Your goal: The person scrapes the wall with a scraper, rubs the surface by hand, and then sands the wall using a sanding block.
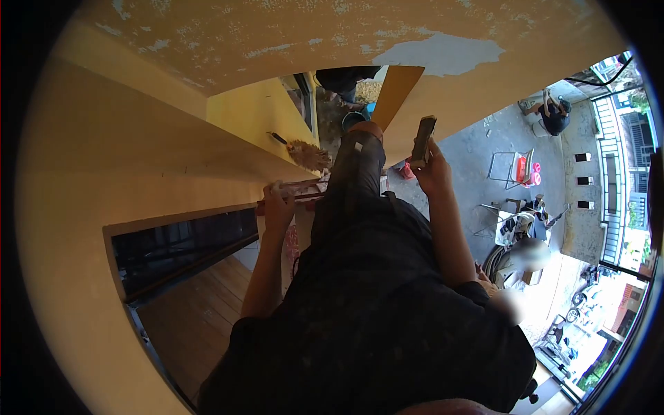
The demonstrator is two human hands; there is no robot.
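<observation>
My right hand (434,171) is closed around a dark rectangular block with pale edges (423,142), held up beside the yellow wall. My left hand (278,209) grips a reddish rail (304,196) at the left of my legs; its fingers are wrapped over the end. A bushy brown duster (309,155) lies on the yellow ledge just beyond my left hand, with a dark-handled tool (278,137) beside it. The yellow wall (297,41) above has scraped spots and a large pale patch (443,54).
Far below right, a person (555,117) sits near a wall. Folding chairs (510,168) and a red container (520,169) stand on the grey floor. Another person (346,79) and a dark bucket (353,122) show beyond my foot. A window opening (187,242) is at left.
</observation>
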